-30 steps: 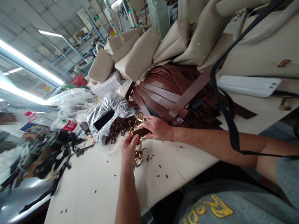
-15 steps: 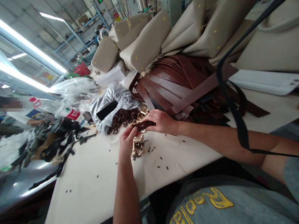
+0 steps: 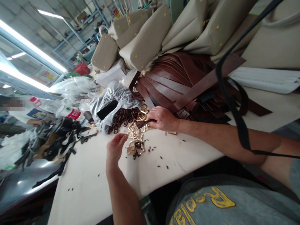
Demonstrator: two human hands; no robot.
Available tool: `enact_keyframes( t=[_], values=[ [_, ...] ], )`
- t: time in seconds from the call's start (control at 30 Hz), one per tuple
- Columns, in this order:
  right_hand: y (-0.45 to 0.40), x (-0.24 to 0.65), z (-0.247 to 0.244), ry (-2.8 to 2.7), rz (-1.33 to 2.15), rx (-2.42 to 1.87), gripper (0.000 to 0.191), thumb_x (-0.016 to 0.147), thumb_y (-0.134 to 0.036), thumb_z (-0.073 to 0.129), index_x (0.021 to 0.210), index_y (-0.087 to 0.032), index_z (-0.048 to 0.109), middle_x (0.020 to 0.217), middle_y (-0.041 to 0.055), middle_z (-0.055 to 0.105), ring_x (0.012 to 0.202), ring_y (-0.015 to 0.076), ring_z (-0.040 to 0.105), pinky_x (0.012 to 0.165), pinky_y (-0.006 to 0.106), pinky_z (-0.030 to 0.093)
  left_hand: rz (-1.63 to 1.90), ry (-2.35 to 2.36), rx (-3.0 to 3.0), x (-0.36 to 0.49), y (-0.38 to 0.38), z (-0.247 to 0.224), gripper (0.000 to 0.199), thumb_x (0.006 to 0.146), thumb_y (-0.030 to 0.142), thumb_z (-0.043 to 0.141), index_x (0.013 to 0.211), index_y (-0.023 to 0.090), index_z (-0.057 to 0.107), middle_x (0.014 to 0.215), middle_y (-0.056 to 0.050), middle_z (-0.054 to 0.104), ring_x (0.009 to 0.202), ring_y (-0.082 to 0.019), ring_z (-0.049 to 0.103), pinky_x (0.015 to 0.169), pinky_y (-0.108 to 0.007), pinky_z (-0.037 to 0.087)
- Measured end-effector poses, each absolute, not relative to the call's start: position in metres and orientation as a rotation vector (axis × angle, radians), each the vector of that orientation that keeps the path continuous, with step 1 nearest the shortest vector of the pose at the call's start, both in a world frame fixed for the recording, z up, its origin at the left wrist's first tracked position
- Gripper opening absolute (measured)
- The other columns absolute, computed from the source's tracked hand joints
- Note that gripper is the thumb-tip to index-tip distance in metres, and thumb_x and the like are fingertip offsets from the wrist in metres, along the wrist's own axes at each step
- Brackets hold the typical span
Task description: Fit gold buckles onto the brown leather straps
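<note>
My right hand [image 3: 163, 120] is closed around the end of a dark brown leather strap [image 3: 142, 123], which points left over the heap of gold buckles [image 3: 133, 133]. At the left edge of that heap, my left hand [image 3: 115, 146] has its fingertips pinched together against the buckles. What lies between those fingertips, if anything, is too small to make out. Behind the buckles lies a pile of small dark brown leather loops [image 3: 124, 118]. Tiny dark bits [image 3: 161, 157] are scattered over the pale tabletop [image 3: 93, 197].
Brown leather straps [image 3: 173, 78] lie fanned behind my right hand, with beige bags [image 3: 145, 40] behind them. A black phone [image 3: 107, 109] rests on a clear plastic bag [image 3: 114, 93]. Dark scraps [image 3: 63, 137] lie at left, near a co-worker's hand [image 3: 36, 122]. A black strap [image 3: 225, 81] hangs at right.
My left hand has let go of the brown strap and moved left and down to the edge of the buckles. The strap stays in my right hand, now turned and tilted.
</note>
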State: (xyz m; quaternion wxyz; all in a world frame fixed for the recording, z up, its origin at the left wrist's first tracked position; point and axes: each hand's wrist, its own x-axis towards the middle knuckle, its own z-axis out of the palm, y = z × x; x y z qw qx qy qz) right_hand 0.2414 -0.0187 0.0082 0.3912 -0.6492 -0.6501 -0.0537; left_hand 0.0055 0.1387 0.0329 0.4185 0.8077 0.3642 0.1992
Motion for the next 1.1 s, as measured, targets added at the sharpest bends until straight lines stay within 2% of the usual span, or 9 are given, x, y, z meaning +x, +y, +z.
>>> enact_keyframes(
  t=[0.1,0.37,0.6,0.7,0.9,1.1],
  values=[
    [-0.021,0.241,0.013,-1.669,-0.092,-1.701,0.007,0.086,-0.019,0.062,0.084,-0.015,0.068,0.080,0.0047,0.067,0.081,0.0183,0.054,0.085,0.033,0.037,0.431,1.064,2.193,-0.009,0.148,0.033,0.023,0.074,0.045,0.071,0.076,0.022,0.074,0.070,-0.001,0.072,0.067,-0.018,0.061,0.066,-0.028,0.045],
    [-0.022,0.241,0.014,-1.647,-0.083,-1.704,0.007,0.084,-0.017,0.062,0.086,-0.015,0.069,0.084,0.0060,0.069,0.083,0.0194,0.058,0.086,0.033,0.038,0.463,1.262,2.327,-0.014,0.156,0.031,0.021,0.077,0.044,0.065,0.082,0.026,0.075,0.079,-0.002,0.076,0.075,-0.023,0.067,0.073,-0.032,0.047],
    [-0.019,0.244,0.006,-1.631,-0.161,-1.640,0.006,0.082,-0.018,0.065,0.085,-0.016,0.069,0.080,0.0043,0.068,0.081,0.0191,0.060,0.084,0.032,0.039,0.587,1.381,2.539,-0.015,0.173,0.025,0.022,0.086,0.033,0.058,0.091,0.023,0.077,0.092,-0.008,0.075,0.081,-0.024,0.067,0.075,-0.032,0.046],
    [-0.019,0.243,0.006,-1.646,-0.164,-1.645,0.005,0.083,-0.018,0.065,0.084,-0.016,0.069,0.079,0.0042,0.068,0.080,0.0189,0.059,0.084,0.032,0.038,0.489,1.435,2.673,-0.005,0.184,0.026,0.024,0.088,0.029,0.057,0.095,0.022,0.078,0.099,-0.012,0.074,0.087,-0.026,0.067,0.078,-0.034,0.046],
    [-0.019,0.243,0.006,-1.648,-0.137,-1.657,0.004,0.083,-0.018,0.065,0.084,-0.016,0.068,0.080,0.0038,0.068,0.081,0.0184,0.059,0.086,0.032,0.038,0.171,1.459,2.770,0.020,0.205,0.024,0.025,0.085,0.031,0.062,0.101,0.021,0.079,0.105,-0.014,0.072,0.093,-0.029,0.066,0.080,-0.035,0.046],
    [-0.019,0.244,0.006,-1.646,-0.115,-1.666,0.006,0.082,-0.018,0.064,0.086,-0.016,0.069,0.082,0.0043,0.069,0.082,0.0187,0.059,0.087,0.033,0.039,0.261,1.518,2.765,0.027,0.195,0.020,0.028,0.087,0.032,0.061,0.105,0.018,0.077,0.105,-0.015,0.070,0.095,-0.029,0.065,0.082,-0.036,0.046]
  ],
)
